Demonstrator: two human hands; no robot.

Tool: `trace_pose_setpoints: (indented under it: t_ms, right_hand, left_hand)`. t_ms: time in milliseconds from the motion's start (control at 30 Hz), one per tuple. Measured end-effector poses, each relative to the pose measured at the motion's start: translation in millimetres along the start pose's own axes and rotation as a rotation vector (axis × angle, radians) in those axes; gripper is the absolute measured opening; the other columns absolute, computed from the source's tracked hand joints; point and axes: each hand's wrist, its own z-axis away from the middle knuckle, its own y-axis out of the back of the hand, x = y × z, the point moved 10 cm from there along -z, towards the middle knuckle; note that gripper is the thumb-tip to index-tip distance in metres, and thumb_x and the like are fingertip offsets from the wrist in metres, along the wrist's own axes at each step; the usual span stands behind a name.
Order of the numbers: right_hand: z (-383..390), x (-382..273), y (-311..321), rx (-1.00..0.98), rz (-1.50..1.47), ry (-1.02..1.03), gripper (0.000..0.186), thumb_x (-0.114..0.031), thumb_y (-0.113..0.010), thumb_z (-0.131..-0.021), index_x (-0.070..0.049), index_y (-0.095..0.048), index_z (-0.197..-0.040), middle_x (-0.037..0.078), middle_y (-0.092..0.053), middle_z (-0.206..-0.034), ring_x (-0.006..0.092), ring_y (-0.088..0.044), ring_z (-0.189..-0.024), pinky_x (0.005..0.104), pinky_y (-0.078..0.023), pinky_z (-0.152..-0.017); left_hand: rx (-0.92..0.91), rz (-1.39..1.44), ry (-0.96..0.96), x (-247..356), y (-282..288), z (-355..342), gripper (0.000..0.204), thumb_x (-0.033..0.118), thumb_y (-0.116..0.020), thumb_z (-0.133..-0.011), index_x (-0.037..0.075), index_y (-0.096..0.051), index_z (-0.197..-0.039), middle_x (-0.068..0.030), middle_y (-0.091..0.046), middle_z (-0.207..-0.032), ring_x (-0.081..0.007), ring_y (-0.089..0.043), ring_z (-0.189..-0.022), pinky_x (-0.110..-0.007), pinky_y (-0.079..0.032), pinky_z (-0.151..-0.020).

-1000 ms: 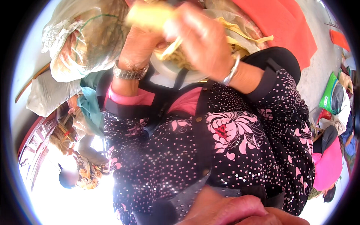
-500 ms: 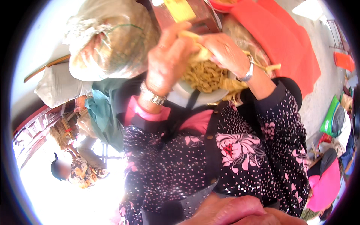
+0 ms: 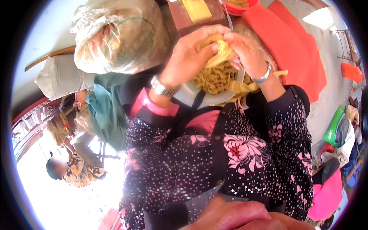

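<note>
Both my hands are closed on a soft yellow sheet-like bundle (image 3: 221, 54), folded and bunched between them. My left hand (image 3: 189, 53) wraps its left side, thumb pressed on the front. My right hand (image 3: 247, 51) pinches its right side with the fingertips. The bundle is held above a pale round basin (image 3: 184, 95) filled with many yellow-brown knotted strips (image 3: 214, 78). More yellow sheets (image 3: 243, 87) hang over the basin's right rim, below my right wrist. What the bundle is made of, I cannot make out.
A big stuffed translucent sack (image 3: 122, 38) stands at the left. Ahead is a brown wooden block (image 3: 179, 17) with a yellow slab (image 3: 197, 10) on it, beside a red bowl (image 3: 237, 9). Red cloth (image 3: 285, 46) lies at the right. Another person (image 3: 78, 170) sits far left.
My hands have come round the yellow piece, which is now bunched and cupped between them instead of stretched. My left hand has turned and moved right; my right hand has shifted slightly right.
</note>
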Motion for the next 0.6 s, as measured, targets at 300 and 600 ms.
trace_pose_setpoints:
  t_ms: [300,600]
  right_hand:
    - [-1,16,-2,-0.008,-0.295,-0.064,0.042,-0.045,-0.052,-0.094,-0.004,-0.060,-0.085,-0.006,-0.040,-0.055,0.0029,-0.034,-0.042,0.0189,-0.029,-0.039]
    - [1,11,2,0.080,-0.178,-0.023,0.043,-0.043,-0.049,-0.095,-0.002,-0.062,-0.096,-0.004,-0.046,-0.057,0.0026,-0.037,-0.043,0.0187,-0.030,-0.039]
  left_hand:
    - [-0.074,-0.173,-0.045,-3,-5,4,0.043,0.015,-0.051,-0.091,0.005,-0.049,-0.132,-0.0184,-0.053,-0.120,-0.0268,-0.051,-0.112,-0.034,-0.040,-0.097]
    - [-0.020,-0.342,0.116,-29,-15,4,0.055,0.034,-0.053,-0.095,0.004,-0.039,-0.139,-0.0073,-0.053,-0.124,-0.0126,-0.048,-0.112,-0.028,-0.038,-0.097]
